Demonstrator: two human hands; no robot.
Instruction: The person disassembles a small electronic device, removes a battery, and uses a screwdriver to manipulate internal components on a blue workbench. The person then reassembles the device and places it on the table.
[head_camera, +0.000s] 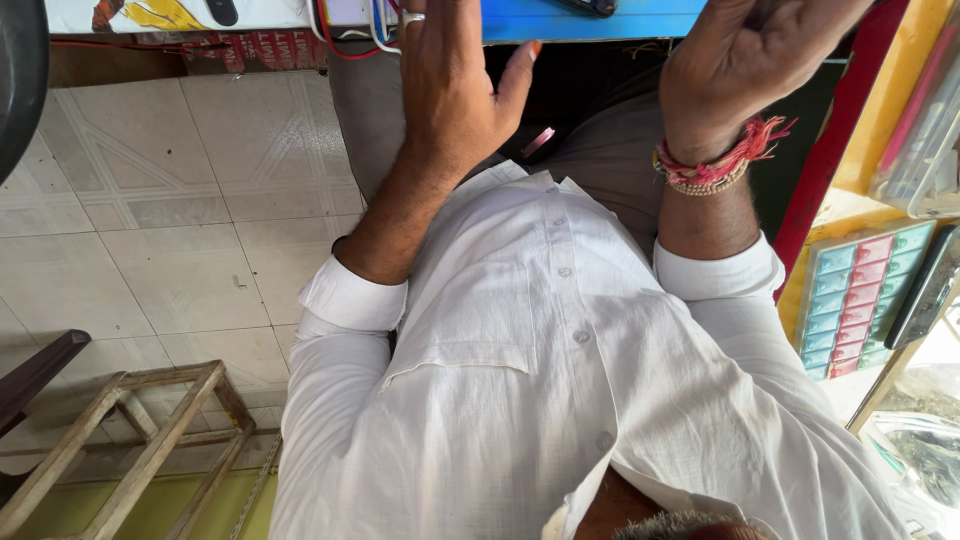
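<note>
Obs., standing beside the seated person.

- Tiled floor (150, 200), pale, on the left; a bare wooden frame (160, 440) stood on it, near left.
- White shirt (540, 400) filled the near middle, both sleeves reaching to the far side.
- Blue surface (600, 20) ran along the far edge. At its left end was a white part with a bundle of red, blue and white wires (335, 30) hanging over the near lip.
- On the right, a tray of blue and pink packets (855, 295) leaned on a yellow shelf, well apart from both hands.
- Left hand (450, 90): back up, fingers straight, thumb held apart, clamped on nothing. Its fingertips sat just beside the wires; whether they touched was cut off by the frame. There was a ring (412, 17) on one finger.
- Right hand (755, 55): raised at the surface edge, red thread bands (715, 165) at the wrist. Its fingers were out of view, so I could not tell whether they were apart or together.

Judgement on handling: the wires looked loose and tangled. Sort them one colour at a time with the fingertips, not the flat hand. Keep the ring clear of any bare ends. Steady the white part with the right hand so nothing drags off the lip.
</note>
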